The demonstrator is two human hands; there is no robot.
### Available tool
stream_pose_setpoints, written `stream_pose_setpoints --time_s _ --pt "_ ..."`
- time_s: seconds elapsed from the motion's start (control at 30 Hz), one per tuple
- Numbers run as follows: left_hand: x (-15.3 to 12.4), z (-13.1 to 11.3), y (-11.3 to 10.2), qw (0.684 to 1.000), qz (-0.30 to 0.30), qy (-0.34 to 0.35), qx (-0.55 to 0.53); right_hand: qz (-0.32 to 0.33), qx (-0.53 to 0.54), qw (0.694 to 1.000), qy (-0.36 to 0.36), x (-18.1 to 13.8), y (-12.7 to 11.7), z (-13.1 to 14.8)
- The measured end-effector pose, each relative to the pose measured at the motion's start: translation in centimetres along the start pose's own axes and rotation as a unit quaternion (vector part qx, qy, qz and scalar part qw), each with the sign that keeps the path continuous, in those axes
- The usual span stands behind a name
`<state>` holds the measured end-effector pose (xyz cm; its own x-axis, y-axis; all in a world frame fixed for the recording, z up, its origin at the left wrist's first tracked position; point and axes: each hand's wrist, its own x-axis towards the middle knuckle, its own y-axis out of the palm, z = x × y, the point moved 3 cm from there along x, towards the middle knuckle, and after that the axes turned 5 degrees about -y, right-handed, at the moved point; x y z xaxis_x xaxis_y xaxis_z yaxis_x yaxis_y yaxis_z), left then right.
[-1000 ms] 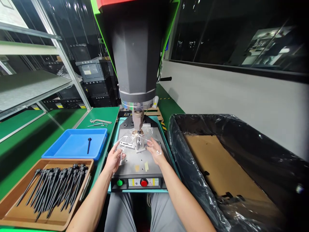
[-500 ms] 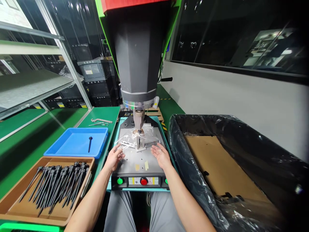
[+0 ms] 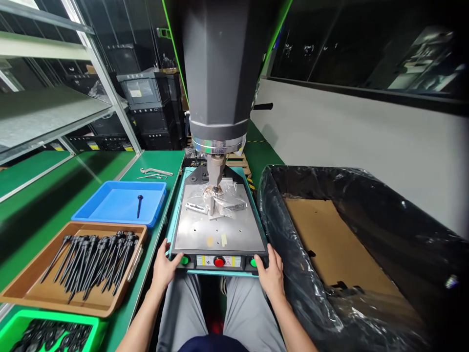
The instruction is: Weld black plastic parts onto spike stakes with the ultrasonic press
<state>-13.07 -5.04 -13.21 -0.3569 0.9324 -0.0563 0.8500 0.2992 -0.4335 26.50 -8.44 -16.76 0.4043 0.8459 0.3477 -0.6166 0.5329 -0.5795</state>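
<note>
Honestly nothing here is readable. The label strip [image 3: 219,261] on the machine's front panel, around the red button, has tiny print plus what looks like a yellow warning triangle, but it's too small. The sticker on the far dark crate [image 3: 136,93] is blurred too.

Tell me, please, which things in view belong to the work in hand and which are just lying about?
In hand:
- left hand at the left green button
- right hand at the right green button
- clear bag on the fixture under the press horn

Lying about:
- blue tray with one black pin
- brown tray of black pins
- lined carton
- wrenches
</note>
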Motion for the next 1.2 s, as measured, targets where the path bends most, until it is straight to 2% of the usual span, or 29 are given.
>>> stream_pose_setpoints --time_s 0.1,0.2,0.33,0.7,1.07,1.2 --pt "-0.5 0.7 1.0 0.996 0.029 0.05 0.066 0.074 0.008 0.997 0.018 -1.5 0.6 -1.4" --pt "-0.1 0.8 1.1 0.991 0.037 0.087 0.09 0.098 0.014 0.995 -0.005 -1.4 0.5 -1.8" --pt "0.4 1.1 0.7 0.988 0.063 0.105 0.09 0.098 0.011 0.995 -0.012 -1.2 0.4 -1.7" --pt "0.0 1.0 0.5 0.986 0.082 0.117 0.087 0.108 0.013 0.994 0.017 -1.3 0.5 -2.0" --pt "-0.1 1.1 0.3 0.988 0.072 0.111 0.086 0.106 0.016 0.994 0.015 -1.3 0.5 -1.6" --pt "0.8 -0.3 0.0 0.993 0.049 0.094 0.043 0.107 0.016 0.994 0.019 -1.2 0.5 -1.7"
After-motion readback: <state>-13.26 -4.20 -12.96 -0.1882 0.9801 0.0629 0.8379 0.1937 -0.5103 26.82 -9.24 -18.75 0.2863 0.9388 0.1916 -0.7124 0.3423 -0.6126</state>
